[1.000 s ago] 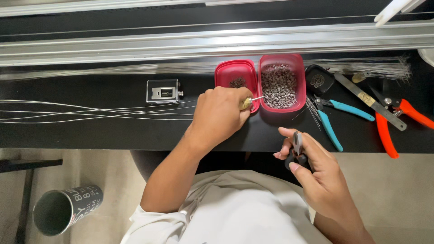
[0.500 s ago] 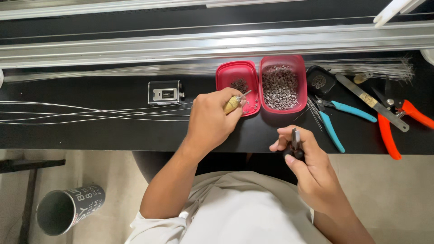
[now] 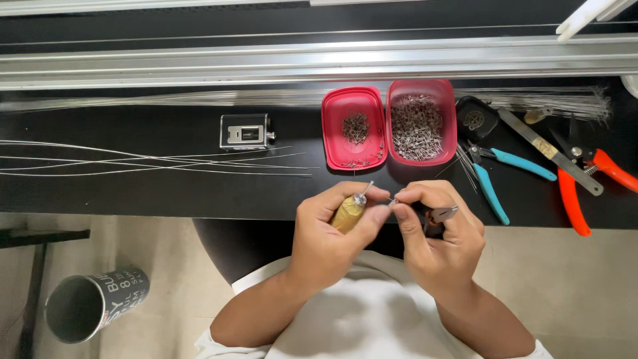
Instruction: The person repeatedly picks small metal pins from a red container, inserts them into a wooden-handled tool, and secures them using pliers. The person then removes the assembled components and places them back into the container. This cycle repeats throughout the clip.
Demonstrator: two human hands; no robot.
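My left hand [image 3: 332, 229] grips a small tool with a yellow wooden handle [image 3: 348, 213] and a thin metal tip pointing up. My right hand [image 3: 438, 233] pinches a tiny metal piece [image 3: 393, 200] at the fingertips, right beside the tool's tip, and also carries small pliers [image 3: 441, 214] in the palm. Both hands meet at the near edge of the black table [image 3: 166, 193]. Just beyond them stands a red box [image 3: 420, 126] full of small metal parts, with its red lid [image 3: 355, 129] holding a few more.
Long thin wires [image 3: 153, 159] lie across the table's left. A small metal block [image 3: 244, 130] sits near them. Blue-handled pliers [image 3: 495, 179], orange-handled cutters [image 3: 585, 179], a black pouch [image 3: 476, 118] and a metal strip lie at the right. A dark can [image 3: 93, 302] stands on the floor.
My left hand has drawn back from the red lid to the table's near edge with the tool. My right hand has risen to meet it, fingertips now beside the tool's tip.
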